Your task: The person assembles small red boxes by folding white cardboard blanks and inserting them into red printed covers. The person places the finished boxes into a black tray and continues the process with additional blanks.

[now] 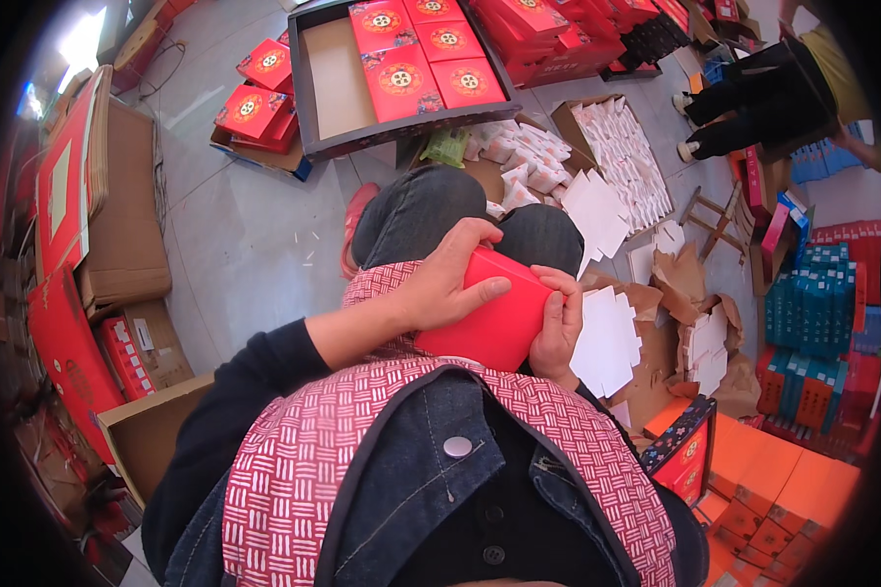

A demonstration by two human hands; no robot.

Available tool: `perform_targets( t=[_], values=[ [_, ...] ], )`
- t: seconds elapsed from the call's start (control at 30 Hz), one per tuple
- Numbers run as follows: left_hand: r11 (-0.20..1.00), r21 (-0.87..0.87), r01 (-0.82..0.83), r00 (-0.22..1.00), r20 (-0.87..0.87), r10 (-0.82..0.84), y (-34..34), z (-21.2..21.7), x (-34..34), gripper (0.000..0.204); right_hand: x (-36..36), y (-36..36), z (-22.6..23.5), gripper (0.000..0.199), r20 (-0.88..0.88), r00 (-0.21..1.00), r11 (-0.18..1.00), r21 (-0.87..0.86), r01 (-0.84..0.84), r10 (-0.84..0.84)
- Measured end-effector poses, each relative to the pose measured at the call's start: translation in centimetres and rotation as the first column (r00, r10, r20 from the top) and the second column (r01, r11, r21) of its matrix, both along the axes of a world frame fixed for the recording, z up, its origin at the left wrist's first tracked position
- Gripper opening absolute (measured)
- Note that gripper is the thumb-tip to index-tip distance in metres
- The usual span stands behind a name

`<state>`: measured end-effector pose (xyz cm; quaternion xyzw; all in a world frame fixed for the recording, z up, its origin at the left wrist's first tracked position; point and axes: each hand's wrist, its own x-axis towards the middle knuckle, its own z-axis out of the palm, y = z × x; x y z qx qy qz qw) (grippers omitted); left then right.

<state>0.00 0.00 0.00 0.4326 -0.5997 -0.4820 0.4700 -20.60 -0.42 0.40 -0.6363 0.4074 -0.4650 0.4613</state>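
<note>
Between left hand (447, 284) and right hand (557, 330), both gripping its sides, the red box (504, 321) seems light, stiff, best held there.

The grey tiled floor (225, 220) carries an open carton (576, 139) of white packets (625, 161), crumpled brown paper (679, 279) and, perhaps, cardboard pieces.

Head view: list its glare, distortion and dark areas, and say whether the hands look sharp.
Head view: white glare at upper left; head view: black vignetting around the rim, edges bowing near it; head view: left hand, right hand and red box look fairly sharp.
</note>
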Motion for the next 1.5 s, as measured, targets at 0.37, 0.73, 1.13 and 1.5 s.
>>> perform_targets(
  t=[0.37,0.73,1.13,1.5],
  values=[
    [0.995,-0.07,-0.067,0.987,-0.152,0.056,0.6,-1.7,-0.1,0.031,0.1,0.4,-0.2,0.024,-0.027,1.0,1.0,-0.025,-0.014,0.014],
    [0.874,0.486,0.02,0.754,-0.581,0.306,-2.2,1.7,1.9,0.013,-0.5,-7.9,4.3,0.057,-0.602,0.798,0.625,-0.61,-0.487,0.034],
    [0.907,0.406,-0.109,0.661,-0.652,0.371,-0.8,4.0,9.7,0.033,9.1,-10.0,5.2,0.032,0.358,0.878,0.689,0.55,-0.473,0.317],
    [0.852,0.462,-0.244,0.605,-0.614,0.507,-3.9,3.0,14.1,0.037,13.2,-14.8,4.4,0.044,0.176,0.914,0.723,0.566,-0.397,0.364]
  ],
)
